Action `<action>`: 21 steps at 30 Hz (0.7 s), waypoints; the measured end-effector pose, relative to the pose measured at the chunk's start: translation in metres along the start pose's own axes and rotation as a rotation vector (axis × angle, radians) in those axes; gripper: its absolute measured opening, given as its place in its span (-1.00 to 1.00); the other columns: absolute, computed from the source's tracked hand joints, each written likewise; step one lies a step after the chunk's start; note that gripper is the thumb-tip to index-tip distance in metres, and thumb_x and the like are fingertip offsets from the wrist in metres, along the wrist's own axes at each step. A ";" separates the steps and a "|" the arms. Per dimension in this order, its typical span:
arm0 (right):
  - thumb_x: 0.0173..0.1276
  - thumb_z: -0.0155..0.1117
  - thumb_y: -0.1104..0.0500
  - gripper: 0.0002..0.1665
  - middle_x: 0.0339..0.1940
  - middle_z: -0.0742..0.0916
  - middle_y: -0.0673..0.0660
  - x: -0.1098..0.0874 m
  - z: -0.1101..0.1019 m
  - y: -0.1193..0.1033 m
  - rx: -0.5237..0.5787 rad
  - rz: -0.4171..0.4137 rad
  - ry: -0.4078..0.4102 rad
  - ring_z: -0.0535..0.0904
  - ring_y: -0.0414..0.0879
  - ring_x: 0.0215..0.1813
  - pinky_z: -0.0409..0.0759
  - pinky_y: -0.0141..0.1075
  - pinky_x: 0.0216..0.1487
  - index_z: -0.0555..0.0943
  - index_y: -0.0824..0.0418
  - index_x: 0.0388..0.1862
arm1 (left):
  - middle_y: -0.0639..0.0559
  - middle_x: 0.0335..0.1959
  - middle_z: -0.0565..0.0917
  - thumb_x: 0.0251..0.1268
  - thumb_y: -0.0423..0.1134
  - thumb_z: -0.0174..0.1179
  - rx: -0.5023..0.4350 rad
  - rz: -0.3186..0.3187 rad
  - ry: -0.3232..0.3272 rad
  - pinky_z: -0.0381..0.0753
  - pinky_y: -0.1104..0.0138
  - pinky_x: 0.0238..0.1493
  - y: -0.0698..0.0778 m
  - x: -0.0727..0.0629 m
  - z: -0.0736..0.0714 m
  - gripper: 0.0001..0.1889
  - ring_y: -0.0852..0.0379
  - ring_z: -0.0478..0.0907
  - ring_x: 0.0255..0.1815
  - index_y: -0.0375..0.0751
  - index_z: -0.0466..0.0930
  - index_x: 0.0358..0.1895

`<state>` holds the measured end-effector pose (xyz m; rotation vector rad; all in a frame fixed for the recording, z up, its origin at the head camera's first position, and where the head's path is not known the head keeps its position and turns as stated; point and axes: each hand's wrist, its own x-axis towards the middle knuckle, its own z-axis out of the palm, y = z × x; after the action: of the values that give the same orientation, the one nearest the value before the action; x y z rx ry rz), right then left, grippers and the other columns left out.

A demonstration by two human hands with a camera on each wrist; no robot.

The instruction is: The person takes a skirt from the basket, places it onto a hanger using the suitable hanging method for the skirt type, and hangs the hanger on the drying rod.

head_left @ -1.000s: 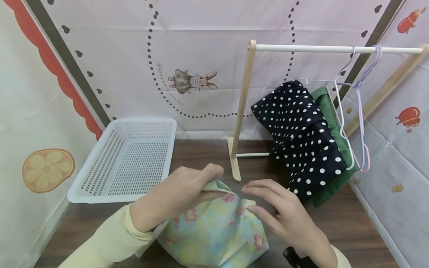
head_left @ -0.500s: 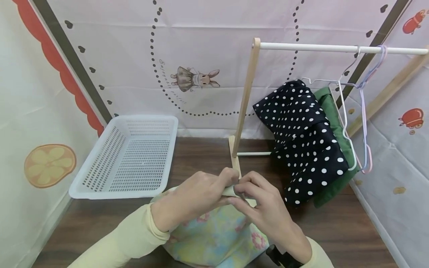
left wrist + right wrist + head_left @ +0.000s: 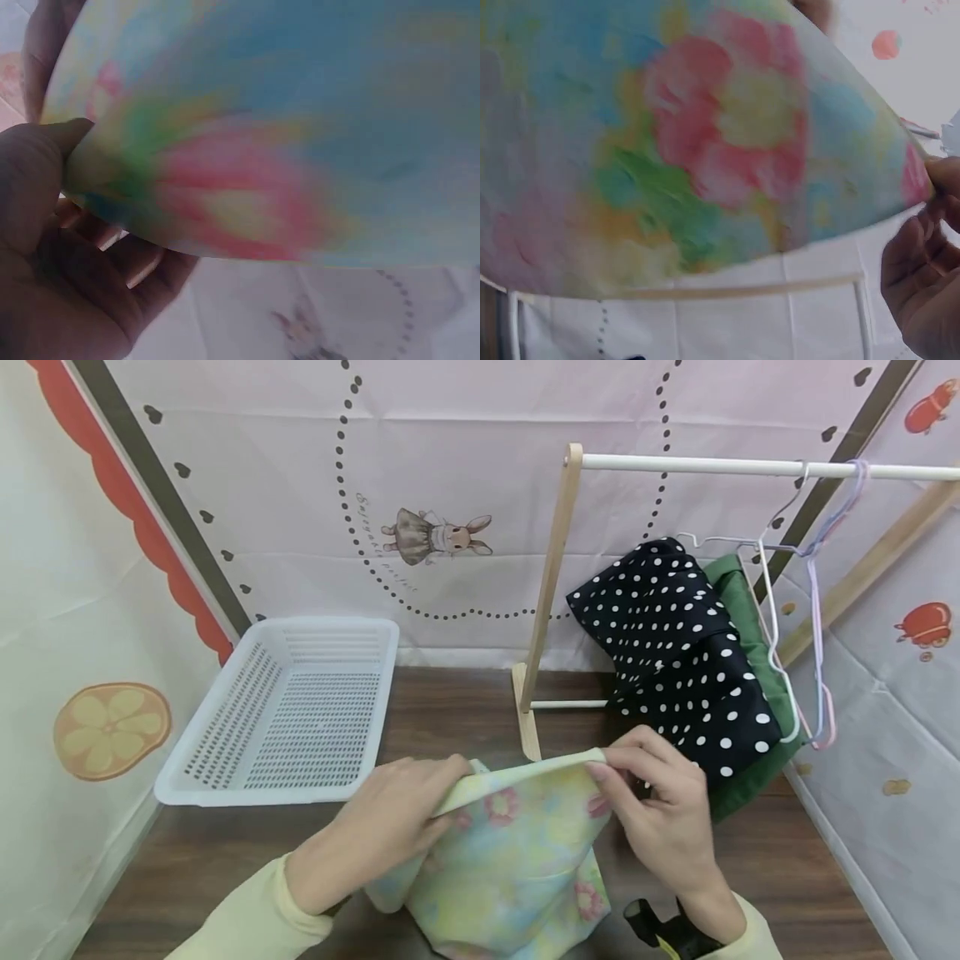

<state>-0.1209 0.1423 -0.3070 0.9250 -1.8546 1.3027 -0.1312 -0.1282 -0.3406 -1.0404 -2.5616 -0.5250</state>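
A thin floral cloth [image 3: 510, 843], pale yellow and blue with pink blossoms, hangs between both hands, its upper edge drawn straight. My left hand [image 3: 386, 818] grips that edge at its left end, thumb over the fabric. At the other end, my right hand [image 3: 663, 802] pinches a corner between thumb and fingers. In the left wrist view the thumb presses the cloth [image 3: 247, 180] against the fingers. The right wrist view shows the cloth [image 3: 727, 127] spread wide, its corner held at the fingertips. Lower folds of the fabric droop near the dark wooden floor.
A white perforated basket [image 3: 322, 727] stands at the left back. On the right is a clothes rack [image 3: 553, 577] with a white rail [image 3: 690, 465]. Hangers [image 3: 816, 610] bear a black polka-dot cloth [image 3: 667, 643] and a green cloth [image 3: 757, 643]. Printed fabric walls [image 3: 465, 468] surround the floor.
Both hands came together at the cloth's upper edge, then moved apart. My right hand, free a second ago, now pinches a corner and has pulled it right, stretching the edge.
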 end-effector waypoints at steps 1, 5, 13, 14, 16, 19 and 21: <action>0.27 0.33 0.41 -0.90 -0.47 0.59 0.11 0.002 -0.003 -0.002 0.013 0.005 0.016 0.45 -0.22 -0.44 0.40 -0.46 -0.51 0.67 0.36 -0.45 | 0.27 -0.46 0.62 0.02 -0.28 0.46 0.014 -0.038 -0.003 0.50 0.40 -0.48 -0.004 -0.007 -0.002 -0.61 0.35 0.44 -0.55 -0.01 0.51 -0.10; 0.21 0.30 0.51 -0.90 -0.47 0.59 0.14 0.005 -0.015 -0.004 0.052 0.016 0.062 0.49 -0.20 -0.42 0.44 -0.49 -0.50 0.67 0.40 -0.45 | 0.32 -0.39 0.60 -0.06 -0.43 0.35 0.071 -0.115 0.072 0.49 0.36 -0.46 -0.021 -0.033 -0.009 -0.64 0.33 0.44 -0.49 0.04 0.56 -0.18; 0.15 0.29 0.60 -0.95 -0.45 0.61 0.21 -0.001 -0.041 0.002 0.197 0.044 0.192 0.48 -0.16 -0.41 0.43 -0.53 -0.48 0.65 0.54 -0.43 | 0.17 -0.19 0.61 0.12 -0.49 0.21 0.153 -0.240 0.275 0.51 0.30 -0.55 -0.041 -0.061 -0.029 -0.71 0.24 0.48 -0.36 -0.04 0.65 -0.15; 0.15 0.29 0.60 -0.96 -0.44 0.61 0.22 -0.003 -0.044 0.002 0.205 0.048 0.207 0.48 -0.16 -0.41 0.43 -0.53 -0.49 0.64 0.56 -0.43 | 0.15 -0.20 0.61 0.14 -0.50 0.24 0.150 -0.253 0.297 0.52 0.28 -0.52 -0.042 -0.063 -0.031 -0.72 0.21 0.50 -0.34 -0.06 0.66 -0.15; 0.14 0.30 0.61 -0.99 -0.43 0.60 0.23 -0.005 -0.050 0.001 0.233 0.046 0.238 0.48 -0.16 -0.42 0.42 -0.54 -0.50 0.62 0.61 -0.43 | 0.13 -0.22 0.62 0.13 -0.54 0.28 0.138 -0.270 0.346 0.53 0.26 -0.44 -0.043 -0.066 -0.035 -0.72 0.18 0.53 -0.30 -0.10 0.67 -0.14; 0.13 0.31 0.60 -0.94 -0.41 0.57 0.24 -0.006 -0.058 -0.001 0.268 0.035 0.271 0.48 -0.16 -0.45 0.43 -0.54 -0.52 0.60 0.67 -0.43 | 0.03 -0.20 0.64 0.08 -0.58 0.32 0.125 -0.275 0.440 0.51 0.26 -0.28 -0.044 -0.068 -0.041 -0.72 0.07 0.58 -0.19 -0.18 0.67 -0.17; 0.13 0.31 0.60 -0.93 -0.39 0.56 0.25 -0.006 -0.061 -0.003 0.279 0.025 0.285 0.47 -0.18 -0.48 0.41 -0.54 -0.56 0.59 0.69 -0.44 | -0.02 -0.19 0.65 0.09 -0.60 0.31 0.116 -0.284 0.497 0.49 0.34 -0.27 -0.044 -0.067 -0.048 -0.72 0.08 0.57 -0.20 -0.23 0.67 -0.16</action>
<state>-0.1077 0.2013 -0.2945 0.8061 -1.4956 1.6449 -0.1092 -0.2185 -0.3364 -0.4333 -2.2612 -0.6074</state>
